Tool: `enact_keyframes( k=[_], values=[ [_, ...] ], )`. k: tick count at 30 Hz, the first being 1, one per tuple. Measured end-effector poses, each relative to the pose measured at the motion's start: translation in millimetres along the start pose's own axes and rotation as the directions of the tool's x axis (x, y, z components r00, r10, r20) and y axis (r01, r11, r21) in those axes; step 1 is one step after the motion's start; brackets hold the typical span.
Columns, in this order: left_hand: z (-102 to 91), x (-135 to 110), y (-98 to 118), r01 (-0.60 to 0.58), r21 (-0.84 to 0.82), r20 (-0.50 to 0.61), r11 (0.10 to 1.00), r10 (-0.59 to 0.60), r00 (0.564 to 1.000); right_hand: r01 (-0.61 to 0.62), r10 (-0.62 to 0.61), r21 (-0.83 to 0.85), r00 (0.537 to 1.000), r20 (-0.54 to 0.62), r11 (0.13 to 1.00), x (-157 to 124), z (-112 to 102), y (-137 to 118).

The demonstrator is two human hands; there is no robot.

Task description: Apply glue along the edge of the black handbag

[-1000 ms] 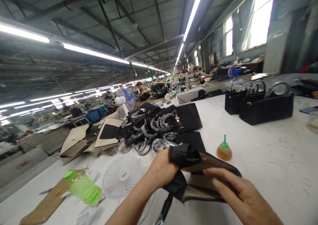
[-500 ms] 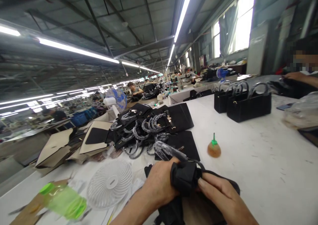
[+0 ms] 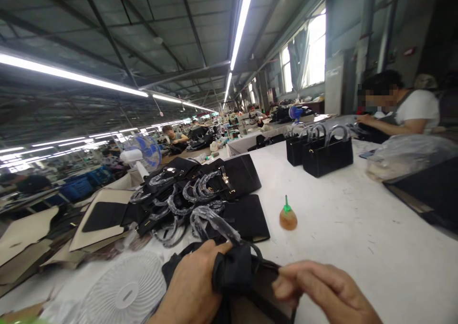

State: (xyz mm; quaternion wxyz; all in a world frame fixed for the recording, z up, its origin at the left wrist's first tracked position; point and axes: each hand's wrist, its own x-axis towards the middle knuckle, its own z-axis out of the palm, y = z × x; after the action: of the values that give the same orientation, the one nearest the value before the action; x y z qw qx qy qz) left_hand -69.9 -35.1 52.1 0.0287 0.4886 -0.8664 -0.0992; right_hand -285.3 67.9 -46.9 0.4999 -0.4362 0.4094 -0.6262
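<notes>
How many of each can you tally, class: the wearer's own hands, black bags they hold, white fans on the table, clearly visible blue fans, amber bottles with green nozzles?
Wearer's hands: 2
Held black bag: 1
White table fan: 1
Blue fans: 2
Amber bottle: 1
Total: 7

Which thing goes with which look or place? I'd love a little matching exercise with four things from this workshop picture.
Things:
1. Squat bottle
2. Round fan
3. Pair of handbags
4. Held bag

Looks and places:
A. White, with thin ribs curving out from the centre
B. At the bottom of the view, its brownish inside showing
C. Amber, with a green top and spout
D. Black, standing on the table, handles up

Right pairs: 1-C, 2-A, 3-D, 4-B.
</notes>
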Motion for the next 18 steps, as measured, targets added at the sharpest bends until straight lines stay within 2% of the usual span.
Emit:
enact_keyframes(
  k=[1,3,4,7,9,11,14,16,18],
  values=[
    [-5.5,0,1,0.008,0.007,0.017,1.000,-0.008,1.000,0.020,-0.029,-0.078,0.993,-0.113,0.997,5,-17,4],
    [-18.3,-1,4,-0.006,0.010,0.048,1.000,0.005,0.999,-0.031,-0.063,-0.275,0.943,-0.327,0.961,25,-53,22],
    [-25.4,-1,6,-0.019,0.009,0.059,1.000,0.018,0.998,-0.067,-0.059,-0.315,0.925,-0.374,0.947,39,-70,34],
    [-47.4,2,15,-0.063,0.029,0.124,0.998,0.059,0.991,-0.161,-0.049,-0.428,0.897,-0.439,0.889,87,-111,75],
    [-58.9,9,23,-0.092,0.036,0.191,0.995,0.083,0.978,-0.192,-0.074,-0.525,0.893,-0.444,0.829,115,-126,101],
    [-63.0,19,30,-0.126,0.018,0.270,0.992,0.117,0.956,-0.212,-0.103,-0.614,0.894,-0.435,0.760,135,-133,121],
    [-50.0,41,41,-0.206,0.042,0.395,0.978,0.173,0.902,-0.235,-0.104,-0.697,0.907,-0.408,0.678,154,-133,139],
    [-30.8,58,46,-0.273,0.078,0.448,0.959,0.211,0.869,-0.250,-0.096,-0.726,0.912,-0.400,0.641,159,-130,144],
    [-8.4,76,50,-0.308,0.085,0.450,0.947,0.240,0.860,-0.254,-0.098,-0.741,0.914,-0.395,0.622,161,-127,146]
  ],
)
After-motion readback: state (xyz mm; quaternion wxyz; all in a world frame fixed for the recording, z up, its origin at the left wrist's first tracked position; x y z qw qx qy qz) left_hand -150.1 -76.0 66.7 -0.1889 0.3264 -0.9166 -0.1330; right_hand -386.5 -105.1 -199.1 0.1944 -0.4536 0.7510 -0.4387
